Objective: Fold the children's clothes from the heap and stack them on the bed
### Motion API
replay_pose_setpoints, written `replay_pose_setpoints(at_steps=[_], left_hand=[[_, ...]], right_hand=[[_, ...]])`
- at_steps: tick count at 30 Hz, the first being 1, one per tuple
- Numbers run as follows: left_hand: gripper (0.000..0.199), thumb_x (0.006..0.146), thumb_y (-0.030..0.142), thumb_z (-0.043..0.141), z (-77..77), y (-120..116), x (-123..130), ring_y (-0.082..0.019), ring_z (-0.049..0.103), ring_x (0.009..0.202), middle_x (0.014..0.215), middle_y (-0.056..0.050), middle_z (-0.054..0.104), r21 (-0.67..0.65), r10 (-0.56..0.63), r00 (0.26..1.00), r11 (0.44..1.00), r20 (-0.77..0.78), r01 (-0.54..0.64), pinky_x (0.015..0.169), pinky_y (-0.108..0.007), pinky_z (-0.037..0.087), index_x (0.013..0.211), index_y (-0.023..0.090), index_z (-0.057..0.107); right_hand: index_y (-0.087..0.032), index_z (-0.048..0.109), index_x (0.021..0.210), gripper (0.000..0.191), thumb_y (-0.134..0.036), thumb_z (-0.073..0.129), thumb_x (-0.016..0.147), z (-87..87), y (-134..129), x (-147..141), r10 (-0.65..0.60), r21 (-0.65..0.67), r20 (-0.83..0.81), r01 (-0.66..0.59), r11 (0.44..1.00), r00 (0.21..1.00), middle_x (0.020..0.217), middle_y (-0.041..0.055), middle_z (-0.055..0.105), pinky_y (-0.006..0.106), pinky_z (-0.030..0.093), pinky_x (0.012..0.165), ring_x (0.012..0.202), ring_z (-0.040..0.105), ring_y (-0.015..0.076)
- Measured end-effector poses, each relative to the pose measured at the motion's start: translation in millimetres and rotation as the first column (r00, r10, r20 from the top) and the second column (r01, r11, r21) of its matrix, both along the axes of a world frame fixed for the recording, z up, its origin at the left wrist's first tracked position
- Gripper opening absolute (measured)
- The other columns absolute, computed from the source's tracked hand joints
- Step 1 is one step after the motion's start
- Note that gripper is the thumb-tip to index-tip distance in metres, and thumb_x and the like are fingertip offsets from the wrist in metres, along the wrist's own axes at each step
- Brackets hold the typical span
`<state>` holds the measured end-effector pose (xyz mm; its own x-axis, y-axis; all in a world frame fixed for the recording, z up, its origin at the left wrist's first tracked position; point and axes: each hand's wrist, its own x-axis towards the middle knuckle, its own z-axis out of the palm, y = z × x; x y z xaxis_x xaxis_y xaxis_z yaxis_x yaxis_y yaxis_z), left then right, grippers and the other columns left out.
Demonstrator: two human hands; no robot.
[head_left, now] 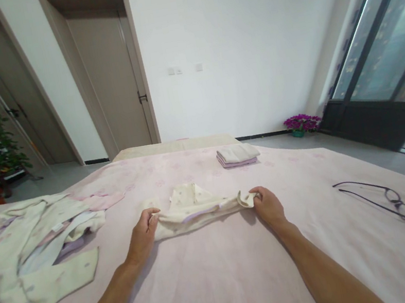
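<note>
A small cream garment [197,212] with faint spots and a lilac trim lies partly gathered in front of me on the pink cloth. My left hand [147,227] pinches its left end between thumb and fingers. At the opposite end, my right hand [269,206] grips a bunched, curled edge. Between both hands the fabric is stretched sideways, and one flap of it points away from me. Beyond it, to the right, sits a neat stack of folded clothes [238,155], cream on top and lilac below.
On the left lies a loose heap of cream, pink and lilac clothes [42,242]. Dark-framed eyeglasses [393,199] rest with their arms extended at the right. Everything lies on a pale pink sheet [218,284]; beyond its far edge are a white wall and a potted purple plant [302,124].
</note>
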<state>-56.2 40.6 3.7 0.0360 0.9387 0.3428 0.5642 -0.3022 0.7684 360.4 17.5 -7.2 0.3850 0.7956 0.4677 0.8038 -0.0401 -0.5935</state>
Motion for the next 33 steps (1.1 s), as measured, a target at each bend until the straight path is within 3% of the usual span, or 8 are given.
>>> replay_pose_setpoints(at_steps=[3,6,9,15,20,24,29,33], left_hand=[[0.043,0.085,0.053,0.053,-1.9,2.0,-5.6,-0.021,0.064,0.083,0.093,0.000,0.069,-0.147,-0.182,0.978,0.975,-0.099,0.166,0.075,-0.029,0.047,0.116,0.023,0.058],[0.049,0.078,0.050,0.063,-3.6,7.2,-14.8,-0.023,0.065,0.086,0.099,-0.003,0.071,-0.218,-0.318,0.946,0.930,-0.066,0.297,0.077,-0.029,0.047,0.118,0.021,0.059],[0.049,0.080,0.051,0.061,-5.4,12.4,-20.0,-0.025,0.065,0.094,0.104,-0.007,0.071,-0.200,-0.305,0.952,0.933,0.010,0.301,0.083,-0.032,0.048,0.115,0.018,0.061],[0.041,0.082,0.051,0.053,-7.2,14.2,-17.3,-0.026,0.064,0.095,0.100,-0.005,0.072,-0.171,-0.229,0.973,0.960,-0.027,0.221,0.087,-0.033,0.046,0.102,0.018,0.067],[0.039,0.078,0.043,0.056,-0.9,13.4,-23.6,-0.025,0.063,0.099,0.106,-0.004,0.071,-0.190,-0.272,0.956,0.950,-0.109,0.249,0.090,-0.032,0.045,0.108,0.020,0.066],[0.032,0.073,0.043,0.057,0.7,15.3,-31.3,-0.023,0.062,0.087,0.093,-0.004,0.069,-0.204,-0.250,0.952,0.955,-0.175,0.213,0.077,-0.029,0.048,0.091,0.019,0.069],[0.033,0.080,0.048,0.052,5.6,11.8,-28.9,-0.016,0.055,0.067,0.076,0.001,0.062,-0.181,-0.110,0.992,0.976,0.060,0.119,0.057,-0.023,0.043,0.091,0.019,0.064],[0.031,0.084,0.048,0.052,33.6,12.1,-20.3,-0.015,0.052,0.068,0.072,0.002,0.057,0.008,-0.035,0.975,0.999,0.220,0.035,0.061,-0.021,0.042,0.087,0.019,0.061]], right_hand=[[-0.025,0.071,0.092,0.028,-0.019,0.048,0.077,-0.1,-3.2,-0.4,0.006,-0.119,0.129,0.009,0.993,0.992,0.090,0.0060,0.071,0.035,0.044,0.076,0.087,0.061,0.0244],[-0.024,0.073,0.089,0.028,-0.013,0.051,0.075,5.2,-6.8,-6.2,0.051,-0.089,0.318,-0.024,0.996,0.947,0.095,0.0085,0.073,0.040,0.042,0.086,0.099,0.059,0.0282],[-0.021,0.072,0.104,0.038,-0.009,0.050,0.076,9.3,-10.5,-15.2,0.181,-0.046,0.394,-0.178,0.983,0.901,0.111,0.0089,0.071,0.042,0.038,0.098,0.113,0.055,0.0282],[-0.022,0.055,0.133,0.060,-0.015,0.055,0.073,15.7,-20.2,-41.7,0.495,-0.108,0.371,-0.493,0.864,0.786,0.130,0.0058,0.062,0.040,0.029,0.110,0.121,0.051,0.0237],[-0.025,0.066,0.109,0.032,-0.028,0.063,0.077,21.9,-21.3,-49.0,0.423,-0.106,0.371,-0.415,0.903,0.827,0.111,0.0047,0.066,0.037,0.036,0.099,0.107,0.056,0.0227],[-0.022,0.065,0.086,0.011,-0.023,0.056,0.080,21.7,-19.1,-45.8,0.318,-0.087,0.398,-0.310,0.947,0.860,0.090,0.0044,0.064,0.031,0.038,0.083,0.088,0.056,0.0200],[-0.022,0.059,0.084,0.010,-0.023,0.051,0.079,25.6,-15.7,-45.8,0.188,0.022,0.248,-0.199,0.980,0.950,0.082,0.0022,0.063,0.028,0.037,0.074,0.080,0.056,0.0189],[-0.024,0.057,0.086,0.011,-0.030,0.048,0.083,43.2,-6.2,-43.8,0.084,0.062,-0.006,-0.084,0.995,0.996,0.070,-0.0019,0.060,0.026,0.036,0.063,0.065,0.055,0.0169]])
